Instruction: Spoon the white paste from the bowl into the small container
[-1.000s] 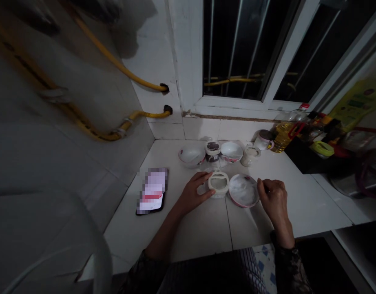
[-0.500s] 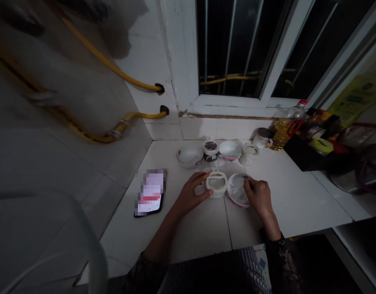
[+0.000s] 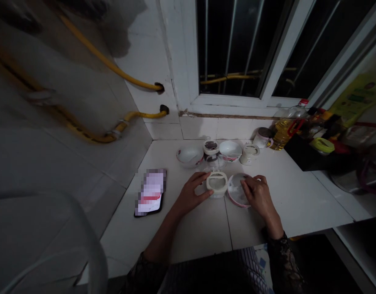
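Left hand (image 3: 192, 192) grips a white jar (image 3: 217, 184); right hand (image 3: 257, 194) rests over a pink-rimmed bowl (image 3: 233, 192).

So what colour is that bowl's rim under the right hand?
Pink, on a white bowl; head view shows it.

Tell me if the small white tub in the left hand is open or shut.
Open, it seems: the tub, gripped by the left hand, shows a bare rim around a pale inside, no lid across it.
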Action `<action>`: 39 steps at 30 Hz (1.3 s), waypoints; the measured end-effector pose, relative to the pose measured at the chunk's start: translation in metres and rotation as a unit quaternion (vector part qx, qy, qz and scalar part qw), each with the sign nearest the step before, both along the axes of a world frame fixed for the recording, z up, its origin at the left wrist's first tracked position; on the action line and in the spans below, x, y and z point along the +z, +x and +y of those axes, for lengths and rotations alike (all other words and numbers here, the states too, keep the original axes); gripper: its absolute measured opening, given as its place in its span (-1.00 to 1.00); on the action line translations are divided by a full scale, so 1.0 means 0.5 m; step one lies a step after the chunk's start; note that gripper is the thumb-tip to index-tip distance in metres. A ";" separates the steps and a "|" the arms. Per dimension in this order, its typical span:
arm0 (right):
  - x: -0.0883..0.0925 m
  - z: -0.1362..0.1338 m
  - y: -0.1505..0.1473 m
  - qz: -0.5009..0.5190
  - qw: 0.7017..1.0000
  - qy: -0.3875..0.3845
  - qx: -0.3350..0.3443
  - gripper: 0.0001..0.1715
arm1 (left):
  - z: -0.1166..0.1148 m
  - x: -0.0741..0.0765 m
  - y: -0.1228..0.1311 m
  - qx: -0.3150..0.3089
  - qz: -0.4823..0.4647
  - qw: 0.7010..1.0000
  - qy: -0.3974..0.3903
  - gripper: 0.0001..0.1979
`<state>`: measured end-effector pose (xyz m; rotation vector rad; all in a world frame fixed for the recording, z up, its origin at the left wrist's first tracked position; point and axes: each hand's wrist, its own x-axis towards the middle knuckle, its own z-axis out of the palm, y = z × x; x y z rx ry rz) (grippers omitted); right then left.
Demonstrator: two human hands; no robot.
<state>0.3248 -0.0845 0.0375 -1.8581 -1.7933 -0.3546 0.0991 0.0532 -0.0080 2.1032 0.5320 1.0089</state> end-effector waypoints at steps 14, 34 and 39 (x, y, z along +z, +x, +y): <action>0.005 -0.038 0.016 0.153 0.988 -0.012 -0.013 -0.42 | 0.002 -0.006 0.000 -0.004 -0.004 1.000 -0.015 -0.50; 0.049 -0.023 -0.015 0.313 0.934 0.122 -0.119 -0.42 | 0.004 -0.005 -0.001 -0.001 0.007 1.000 -0.013 -0.49; 0.059 0.009 -0.082 0.037 0.977 0.209 0.010 -0.62 | 0.004 -0.006 0.000 0.001 0.004 1.000 -0.006 -0.49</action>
